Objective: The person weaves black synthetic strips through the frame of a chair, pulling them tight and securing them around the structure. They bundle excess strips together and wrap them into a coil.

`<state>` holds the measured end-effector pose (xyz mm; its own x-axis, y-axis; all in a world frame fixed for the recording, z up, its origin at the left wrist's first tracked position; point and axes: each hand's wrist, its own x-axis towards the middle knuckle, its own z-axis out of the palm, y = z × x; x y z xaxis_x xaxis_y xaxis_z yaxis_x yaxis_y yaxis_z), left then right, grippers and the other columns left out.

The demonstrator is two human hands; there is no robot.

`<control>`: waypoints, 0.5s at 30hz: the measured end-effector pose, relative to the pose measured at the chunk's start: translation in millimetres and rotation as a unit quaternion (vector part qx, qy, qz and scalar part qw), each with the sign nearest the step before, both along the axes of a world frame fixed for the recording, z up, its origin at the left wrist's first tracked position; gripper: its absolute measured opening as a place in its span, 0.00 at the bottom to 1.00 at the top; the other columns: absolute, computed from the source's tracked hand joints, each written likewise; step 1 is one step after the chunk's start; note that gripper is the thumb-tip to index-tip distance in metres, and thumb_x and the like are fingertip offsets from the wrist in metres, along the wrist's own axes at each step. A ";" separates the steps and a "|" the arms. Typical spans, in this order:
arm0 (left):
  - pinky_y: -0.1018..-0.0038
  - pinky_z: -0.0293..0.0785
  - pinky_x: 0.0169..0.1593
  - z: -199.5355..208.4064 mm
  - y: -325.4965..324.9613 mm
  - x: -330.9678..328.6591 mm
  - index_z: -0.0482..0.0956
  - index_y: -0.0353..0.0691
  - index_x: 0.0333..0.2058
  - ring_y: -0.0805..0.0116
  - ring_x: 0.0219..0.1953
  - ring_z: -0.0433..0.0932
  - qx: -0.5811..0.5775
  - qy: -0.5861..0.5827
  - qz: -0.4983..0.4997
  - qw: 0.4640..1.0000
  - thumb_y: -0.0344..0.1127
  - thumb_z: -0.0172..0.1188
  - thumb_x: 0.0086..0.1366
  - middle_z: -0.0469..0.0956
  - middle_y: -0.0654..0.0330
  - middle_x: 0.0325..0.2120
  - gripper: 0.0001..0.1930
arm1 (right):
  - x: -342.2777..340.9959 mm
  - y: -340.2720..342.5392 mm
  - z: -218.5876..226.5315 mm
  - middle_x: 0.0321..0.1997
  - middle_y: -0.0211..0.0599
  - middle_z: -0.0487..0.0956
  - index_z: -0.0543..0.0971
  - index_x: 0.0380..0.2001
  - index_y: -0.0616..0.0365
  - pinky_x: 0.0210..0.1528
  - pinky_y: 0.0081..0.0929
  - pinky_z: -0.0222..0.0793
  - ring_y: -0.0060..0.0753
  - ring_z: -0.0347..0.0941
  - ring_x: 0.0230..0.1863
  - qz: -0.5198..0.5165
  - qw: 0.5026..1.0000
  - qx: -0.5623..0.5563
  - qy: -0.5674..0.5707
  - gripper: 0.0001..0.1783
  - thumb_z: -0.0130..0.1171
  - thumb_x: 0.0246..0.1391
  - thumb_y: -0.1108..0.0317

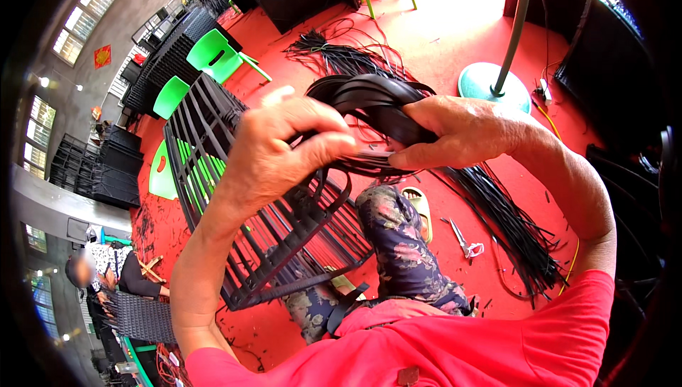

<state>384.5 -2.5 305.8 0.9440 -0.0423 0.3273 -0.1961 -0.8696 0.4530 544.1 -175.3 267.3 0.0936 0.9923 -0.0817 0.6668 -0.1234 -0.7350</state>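
In front of my chest, my right hand [455,135] grips a coil of flat black strips [387,106], its thumb and fingers closed round the bundle. Opposite it, my left hand [288,142] is curled at the coil's left side, thumb and forefinger bent toward each other. Slight blur hides what they hold. Below my left hand a black slatted furniture frame [263,245] leans tilted against my legs, partly hidden by my left forearm. Thin strips run between both hands.
Long bundles of black strips [508,227] lie on the red floor, with scissors [462,236] nearby. A pole rises from a round pale base [494,85]. Green chairs [215,58] and stacked black woven furniture [177,50] stand beyond. Another person [114,263] sits at the left.
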 end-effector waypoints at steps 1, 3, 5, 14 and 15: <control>0.66 0.61 0.50 8.2 -3.7 -2.1 0.78 0.40 0.27 0.69 0.34 0.74 0.055 -0.072 0.020 0.996 0.36 0.63 0.53 0.77 0.64 0.25 0.07 | -1.8 1.7 1.8 0.17 0.35 0.70 0.72 0.23 0.64 0.24 0.31 0.63 0.28 0.68 0.21 0.007 1.000 -0.001 -0.009 0.23 0.54 0.48 0.50; 0.70 0.63 0.47 13.4 -13.8 2.8 0.78 0.39 0.31 0.67 0.36 0.74 0.183 -0.188 0.023 0.965 0.36 0.58 0.57 0.77 0.62 0.30 0.07 | -7.5 6.5 3.9 0.18 0.37 0.70 0.71 0.23 0.65 0.26 0.32 0.63 0.29 0.68 0.21 0.025 0.999 0.022 -0.026 0.23 0.53 0.49 0.50; 0.70 0.68 0.43 7.0 -18.8 26.6 0.77 0.38 0.36 0.62 0.38 0.74 0.232 -0.238 -0.099 0.938 0.41 0.51 0.62 0.77 0.59 0.34 0.13 | -14.4 8.1 4.8 0.20 0.43 0.73 0.71 0.23 0.66 0.29 0.36 0.66 0.37 0.72 0.25 0.026 0.997 0.068 -0.031 0.20 0.54 0.48 0.55; 0.75 0.67 0.48 -11.6 11.2 56.8 0.77 0.37 0.41 0.71 0.42 0.73 -0.072 0.106 -0.154 0.980 0.37 0.50 0.64 0.77 0.60 0.36 0.12 | -27.3 -11.0 -0.6 0.18 0.49 0.71 0.67 0.24 0.64 0.26 0.38 0.66 0.51 0.72 0.23 0.022 0.983 0.176 -0.040 0.14 0.58 0.44 0.65; 0.76 0.67 0.50 -15.1 11.4 55.1 0.77 0.37 0.42 0.71 0.43 0.73 -0.134 0.154 -0.122 0.971 0.38 0.50 0.65 0.77 0.61 0.37 0.13 | -28.1 -13.1 1.0 0.18 0.49 0.71 0.66 0.23 0.64 0.26 0.37 0.66 0.51 0.72 0.23 0.032 0.983 0.178 -0.033 0.14 0.59 0.43 0.66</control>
